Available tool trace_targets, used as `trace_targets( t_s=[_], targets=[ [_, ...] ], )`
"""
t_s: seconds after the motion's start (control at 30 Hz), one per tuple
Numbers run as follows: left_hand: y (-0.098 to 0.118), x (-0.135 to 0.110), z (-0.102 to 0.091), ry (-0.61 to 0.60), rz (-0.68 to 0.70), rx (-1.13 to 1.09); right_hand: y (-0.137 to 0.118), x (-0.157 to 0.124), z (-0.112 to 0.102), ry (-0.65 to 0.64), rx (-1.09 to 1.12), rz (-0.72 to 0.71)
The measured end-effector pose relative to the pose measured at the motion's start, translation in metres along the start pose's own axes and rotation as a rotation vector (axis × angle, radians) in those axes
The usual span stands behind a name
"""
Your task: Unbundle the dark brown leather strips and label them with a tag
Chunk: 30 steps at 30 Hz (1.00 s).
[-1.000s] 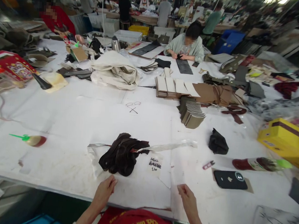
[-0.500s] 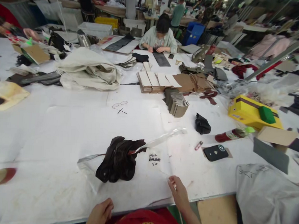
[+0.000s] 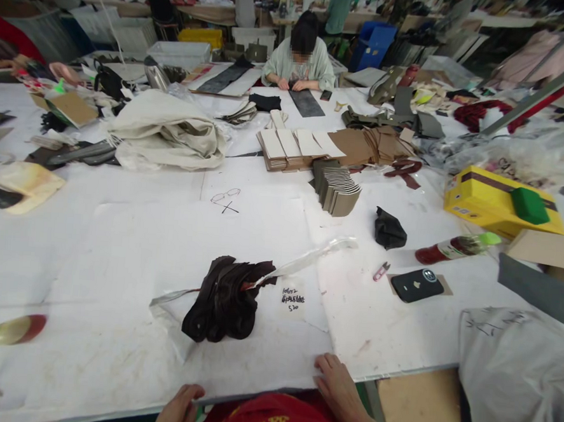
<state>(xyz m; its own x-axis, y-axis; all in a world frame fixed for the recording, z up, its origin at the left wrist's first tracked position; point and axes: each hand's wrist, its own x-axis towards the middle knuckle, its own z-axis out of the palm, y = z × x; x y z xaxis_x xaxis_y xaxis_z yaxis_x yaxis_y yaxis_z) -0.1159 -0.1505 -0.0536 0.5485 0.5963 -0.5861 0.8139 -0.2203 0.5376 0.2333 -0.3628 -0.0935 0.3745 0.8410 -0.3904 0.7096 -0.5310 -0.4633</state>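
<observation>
My right hand [image 3: 336, 381] rests at the front edge of the white table [image 3: 126, 329], its fingers lying loosely on the surface with nothing in them. At the same edge, further left, is my left hand [image 3: 181, 407], fingers stretched out and empty. Beyond both hands lies a bundle of dark brown cut pieces [image 3: 223, 303], wrapped around by a clear plastic strip [image 3: 314, 261] whose ends spread out on either side. Touching neither hand, a slip with handwriting [image 3: 293, 299] lies just right of the bundle.
To the right are a phone [image 3: 415, 285], pink thread snips [image 3: 381, 271], a drink bottle [image 3: 454, 247] and a yellow box [image 3: 502, 202]. Stacked grey-brown pieces [image 3: 338, 189] stand mid-table. Another bottle [image 3: 17, 330] lies left. Across the table, a person [image 3: 300, 62] handles a dark panel.
My right hand has drawn back from beside the slip to the table edge. My left hand has dropped slightly lower. The bundle stays put; the view has shifted a little.
</observation>
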Motion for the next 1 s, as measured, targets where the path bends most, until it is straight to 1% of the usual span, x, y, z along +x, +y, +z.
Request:
trace_targets(
  t_s=[0.07,0.17,0.27,0.3,0.37,0.43,0.53,0.63,0.7,0.8,0.9,1.0],
  targets=[
    [0.033,0.012,0.007,-0.040,0.093,-0.073,-0.001,-0.001,-0.001,0.001,-0.001,-0.012],
    [0.093,0.038,0.027,-0.177,0.267,-0.115,-0.001,-0.002,-0.003,0.005,-0.004,-0.029],
    [0.146,0.064,0.055,-0.299,0.458,-0.036,0.002,-0.003,-0.003,0.002,-0.013,-0.046],
    [0.159,0.070,0.064,-0.370,0.502,0.024,0.003,-0.003,-0.002,0.001,-0.015,-0.051],
    [0.176,0.081,0.080,-0.476,0.549,0.157,0.006,-0.004,-0.002,-0.002,-0.016,-0.061],
    [0.184,0.087,0.091,-0.533,0.558,0.263,0.008,-0.004,-0.003,-0.012,-0.015,-0.080],
    [0.186,0.090,0.101,-0.540,0.567,0.348,0.012,-0.004,-0.006,-0.035,-0.023,-0.119],
    [0.190,0.090,0.103,-0.543,0.574,0.408,0.020,-0.004,-0.007,-0.044,-0.028,-0.157],
    [0.194,0.089,0.103,-0.565,0.577,0.440,0.027,-0.006,-0.006,-0.045,-0.027,-0.178],
    [0.200,0.088,0.105,-0.595,0.540,0.488,0.038,-0.010,-0.005,-0.045,-0.035,-0.193],
    [0.200,0.086,0.110,-0.576,0.493,0.500,0.042,-0.011,-0.008,-0.050,-0.024,-0.189],
    [0.200,0.085,0.117,-0.532,0.482,0.502,0.042,-0.008,-0.015,-0.076,-0.011,-0.203]
  ],
)
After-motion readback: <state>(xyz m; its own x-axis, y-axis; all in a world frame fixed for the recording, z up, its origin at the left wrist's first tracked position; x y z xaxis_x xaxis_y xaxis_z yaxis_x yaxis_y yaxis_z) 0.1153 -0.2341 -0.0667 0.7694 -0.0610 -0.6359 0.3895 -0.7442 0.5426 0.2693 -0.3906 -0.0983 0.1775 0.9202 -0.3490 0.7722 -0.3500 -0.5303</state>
